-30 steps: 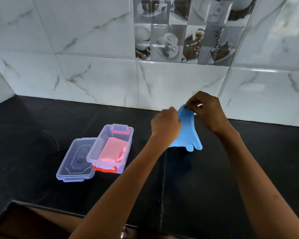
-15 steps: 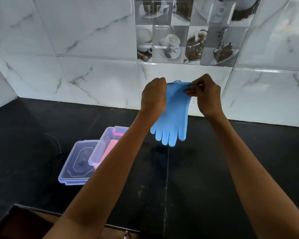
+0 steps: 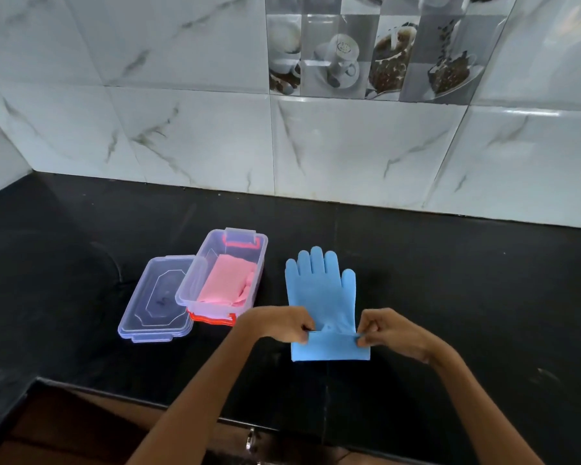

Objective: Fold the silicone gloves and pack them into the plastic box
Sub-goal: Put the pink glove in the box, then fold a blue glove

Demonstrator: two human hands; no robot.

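Both our hands, left hand [image 3: 279, 323] and right hand [image 3: 388, 332], pinch the flat blue silicone glove [image 3: 322, 297] at its cuff on the black tabletop [image 3: 483, 297].

I see a black polished stone countertop [image 3: 81, 236] running up to the tiled wall. Three things lie directly on it. A clear rectangular plastic lid [image 3: 158, 300] rests flat at the left. Touching its right edge stands a clear plastic box with orange latches [image 3: 195, 283]. Near the box, to its right, a blue silicone glove [image 3: 319, 290] lies flat, fingers pointing toward the wall.
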